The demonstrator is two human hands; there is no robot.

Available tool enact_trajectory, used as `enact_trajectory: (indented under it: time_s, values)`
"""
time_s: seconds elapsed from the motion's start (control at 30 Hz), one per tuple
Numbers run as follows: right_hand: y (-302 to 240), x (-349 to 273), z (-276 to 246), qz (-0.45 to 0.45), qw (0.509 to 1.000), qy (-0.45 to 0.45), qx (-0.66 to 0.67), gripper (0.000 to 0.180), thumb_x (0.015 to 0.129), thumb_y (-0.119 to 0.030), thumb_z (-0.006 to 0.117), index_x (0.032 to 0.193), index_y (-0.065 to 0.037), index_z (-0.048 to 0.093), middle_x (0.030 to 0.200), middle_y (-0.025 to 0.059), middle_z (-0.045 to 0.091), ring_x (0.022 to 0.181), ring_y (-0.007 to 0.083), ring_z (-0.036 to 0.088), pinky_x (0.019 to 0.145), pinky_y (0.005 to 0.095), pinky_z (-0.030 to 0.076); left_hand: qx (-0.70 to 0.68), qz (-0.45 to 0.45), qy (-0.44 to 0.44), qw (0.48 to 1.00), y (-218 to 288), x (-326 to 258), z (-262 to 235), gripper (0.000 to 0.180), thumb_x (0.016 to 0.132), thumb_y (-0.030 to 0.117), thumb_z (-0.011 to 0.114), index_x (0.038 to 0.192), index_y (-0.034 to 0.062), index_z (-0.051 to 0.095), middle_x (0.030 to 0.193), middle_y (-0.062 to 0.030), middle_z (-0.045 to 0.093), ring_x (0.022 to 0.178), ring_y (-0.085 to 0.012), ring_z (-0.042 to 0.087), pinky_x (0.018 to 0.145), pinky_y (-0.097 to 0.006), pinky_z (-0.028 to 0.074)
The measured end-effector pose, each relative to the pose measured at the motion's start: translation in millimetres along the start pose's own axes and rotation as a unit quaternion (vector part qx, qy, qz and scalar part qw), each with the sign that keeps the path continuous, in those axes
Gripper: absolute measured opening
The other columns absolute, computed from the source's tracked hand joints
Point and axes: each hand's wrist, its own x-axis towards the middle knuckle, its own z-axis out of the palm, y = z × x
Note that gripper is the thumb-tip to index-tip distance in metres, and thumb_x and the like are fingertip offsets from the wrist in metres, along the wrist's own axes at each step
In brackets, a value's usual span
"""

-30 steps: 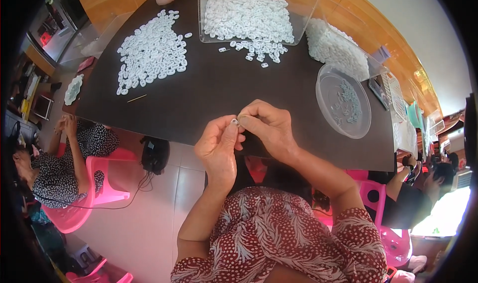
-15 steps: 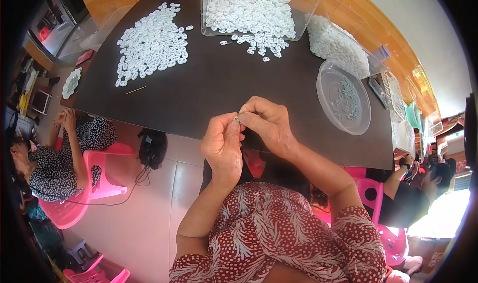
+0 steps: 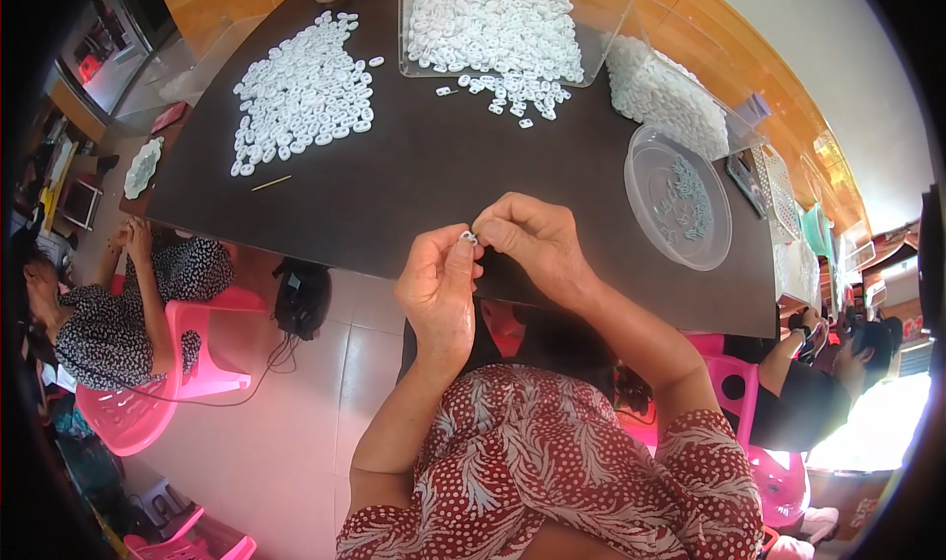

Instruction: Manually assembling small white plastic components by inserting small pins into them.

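Observation:
Over the table's near edge, my left hand pinches a small white oval piece with holes between thumb and fingers. My right hand is closed right beside it, thumb and forefinger pressed together at the piece's edge. Whatever tiny part sits in the right fingertips is too hidden to name. To the right, a round clear plastic tub holds many small teal parts. A large spread of similar white pieces lies on the far left of the table.
A clear bin of white pieces stands at the back, with loose pieces before it. Another full bin and a phone are at right. A thin stick lies left. People sit on both sides.
The right fingertips have shifted slightly off the white piece, so more of it shows in the left hand. Otherwise the hands stay in nearly the same place.

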Motion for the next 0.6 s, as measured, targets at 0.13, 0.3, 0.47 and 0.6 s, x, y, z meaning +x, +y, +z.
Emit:
enact_trajectory:
  time_s: [0.13,0.3,0.47,0.6]
  values:
    - [-1.2,-1.1,2.4,0.016,0.999,0.02,-0.032,0.01,0.085,-0.006,0.056,0.08,0.002,0.059,0.076,0.0037,0.06,0.07,0.0079,0.056,0.061,0.023,0.045,0.025,0.022,-0.003,0.999,-3.1,-1.9,1.9,0.01,0.089,0.004,0.057,0.094,-0.0034,0.059,0.078,-0.0054,0.061,0.061,-0.0064,0.053,0.052,-0.018,0.044]
    - [3.3,-3.0,6.8,0.0,0.998,0.041,-0.05,0.01,0.084,-0.007,0.057,0.079,0.001,0.058,0.072,0.0034,0.058,0.066,0.0081,0.053,0.059,0.0243,0.044,-0.006,0.024,0.01,1.0,-5.1,-1.8,3.5,0.008,0.089,0.003,0.056,0.093,-0.0035,0.059,0.076,-0.005,0.061,0.059,-0.0069,0.054,0.051,-0.019,0.044]
    - [2.2,-2.3,7.5,-0.017,0.995,0.047,-0.084,0.01,0.084,-0.007,0.057,0.08,0.002,0.058,0.075,0.0042,0.057,0.068,0.0083,0.053,0.06,0.0247,0.044,-0.016,0.024,0.016,0.999,-5.7,0.7,5.5,0.007,0.089,0.003,0.056,0.092,-0.0033,0.059,0.074,-0.0051,0.061,0.058,-0.0073,0.054,0.05,-0.019,0.045]
    - [-1.4,1.8,0.9,-0.023,0.998,0.017,-0.06,0.011,0.085,-0.008,0.056,0.081,0.002,0.058,0.074,0.0033,0.057,0.069,0.008,0.054,0.061,0.0242,0.044,-0.014,0.014,0.013,1.0,-3.1,2.7,6.8,0.007,0.089,0.003,0.056,0.092,-0.0034,0.059,0.074,-0.0056,0.061,0.058,-0.0076,0.054,0.05,-0.019,0.045]
